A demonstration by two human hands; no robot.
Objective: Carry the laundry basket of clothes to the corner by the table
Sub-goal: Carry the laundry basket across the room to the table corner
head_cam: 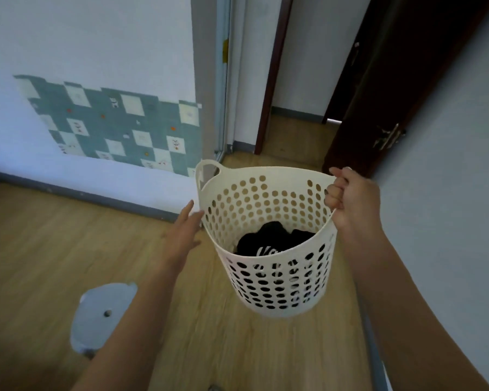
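A white perforated laundry basket (277,280) hangs tilted above the wooden floor in the middle of the head view. Black clothes (271,241) with white lettering lie at its bottom. My right hand (350,201) is clenched around the basket's right handle, which it hides. My left hand (181,235) is spread flat just left of the basket's wall, fingertips near or touching its rim below the free left handle (208,167). No table is in view.
A white wall with a teal checked panel (116,122) runs along the left. A dark open door (378,88) and a doorway lie ahead. A pale wall stands close on the right. A round grey stool (102,314) sits at lower left.
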